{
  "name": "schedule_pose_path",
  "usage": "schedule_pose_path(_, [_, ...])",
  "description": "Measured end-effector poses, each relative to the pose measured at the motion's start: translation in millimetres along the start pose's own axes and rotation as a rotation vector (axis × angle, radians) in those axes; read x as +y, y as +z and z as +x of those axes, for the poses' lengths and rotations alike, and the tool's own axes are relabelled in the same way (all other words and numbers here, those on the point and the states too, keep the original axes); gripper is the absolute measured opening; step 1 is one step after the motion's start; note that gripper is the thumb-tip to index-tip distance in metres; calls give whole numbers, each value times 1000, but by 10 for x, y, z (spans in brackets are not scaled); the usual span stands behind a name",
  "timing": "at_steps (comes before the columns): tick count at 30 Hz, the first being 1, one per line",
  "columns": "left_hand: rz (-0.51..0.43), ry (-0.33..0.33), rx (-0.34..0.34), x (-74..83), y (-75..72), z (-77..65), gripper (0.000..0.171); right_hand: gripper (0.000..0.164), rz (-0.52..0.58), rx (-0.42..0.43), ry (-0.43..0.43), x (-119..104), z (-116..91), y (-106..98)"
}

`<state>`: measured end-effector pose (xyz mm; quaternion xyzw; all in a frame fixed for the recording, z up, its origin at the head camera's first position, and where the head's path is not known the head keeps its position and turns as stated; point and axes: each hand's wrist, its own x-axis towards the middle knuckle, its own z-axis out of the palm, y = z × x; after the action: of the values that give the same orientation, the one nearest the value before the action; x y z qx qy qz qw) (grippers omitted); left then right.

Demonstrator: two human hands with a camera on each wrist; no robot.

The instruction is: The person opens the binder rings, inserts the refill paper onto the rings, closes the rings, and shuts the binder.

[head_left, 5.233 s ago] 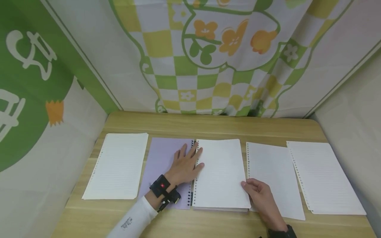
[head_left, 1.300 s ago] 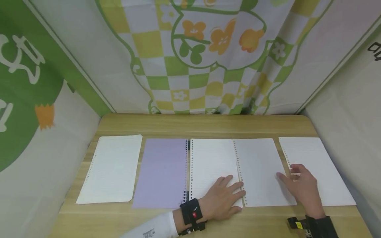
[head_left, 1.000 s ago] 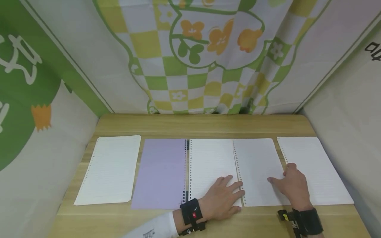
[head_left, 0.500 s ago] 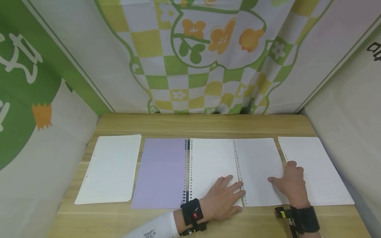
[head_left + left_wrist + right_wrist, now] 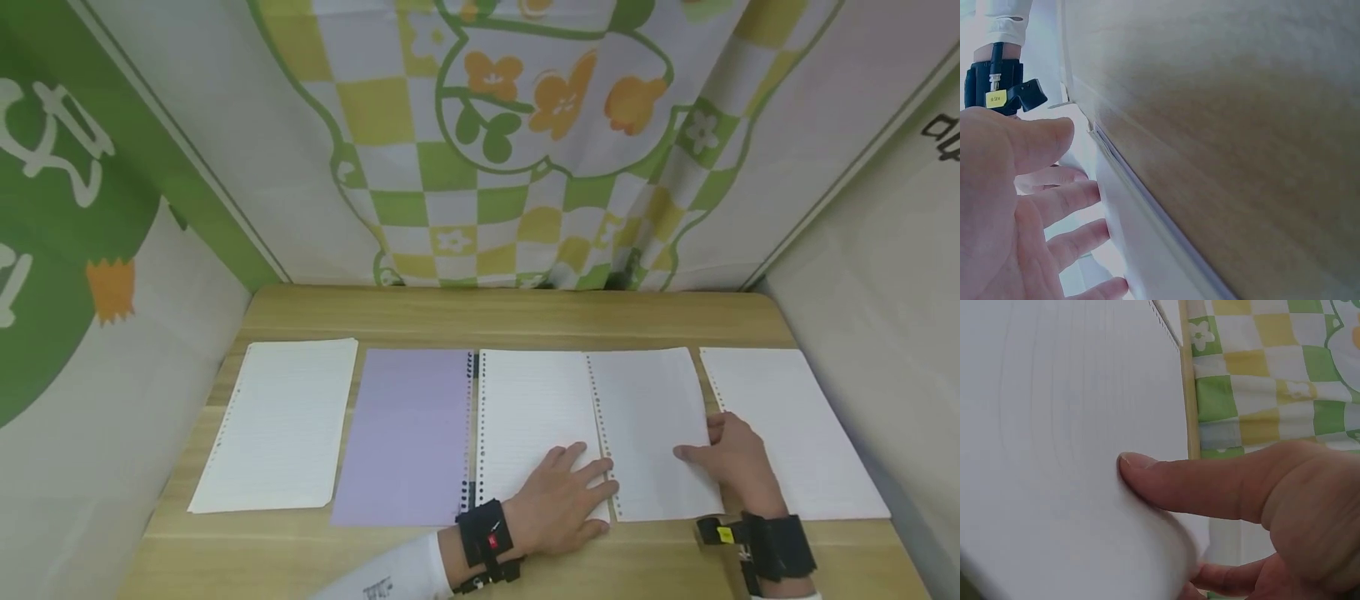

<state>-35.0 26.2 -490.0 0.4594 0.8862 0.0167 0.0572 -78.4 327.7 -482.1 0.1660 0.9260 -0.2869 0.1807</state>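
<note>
A loose-leaf notebook lies spread with its purple cover point(image 5: 408, 433) on the left and a stack of lined white pages point(image 5: 532, 400) to its right. Spread fingers of my left hand point(image 5: 553, 510) rest flat on the lower part of that stack, fingertips at the left edge of a punched lined sheet point(image 5: 645, 408). My right hand point(image 5: 741, 467) pinches this sheet's right edge, thumb on top and fingers beneath. In the right wrist view the paper point(image 5: 1085, 425) bends up beside the thumb point(image 5: 1191, 484). The left wrist view shows the stack's edge point(image 5: 1166, 231) under my left fingertips.
Another lined white sheet point(image 5: 795, 433) lies right of my right hand, and a punched white stack point(image 5: 277, 425) at the far left. The wooden table point(image 5: 517, 317) meets a patterned curtain point(image 5: 502, 200) at the back, with fabric walls on both sides.
Since the oldest frame, my left hand has moved from the rings to the page stack. The punched sheet now abuts the stack. Lately my right fingers have drawn in and gripped its right edge.
</note>
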Motion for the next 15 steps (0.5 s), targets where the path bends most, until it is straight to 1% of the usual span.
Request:
schedule_pose_path(2, [0,2,-4,-2,-2,-2,55,84,-1,-15,4,5,13,14])
schedule_pose_path(5, [-3,5,-5,-6,-7,-5,55,86,-4,-26,19,14,19,31])
schedule_pose_path(8, [-1,7,-6,-8,-5,-10,55,88,32,-17,50,37,10,14])
schedule_pose_path(12, [-5,5,-11,-12,-1,-8,55,79,44,5,38,94,-15,-62])
schedule_pose_path(15, [-18,2,-17,-15,-1,-7,55,70,17,2,-2,157,-12,-125])
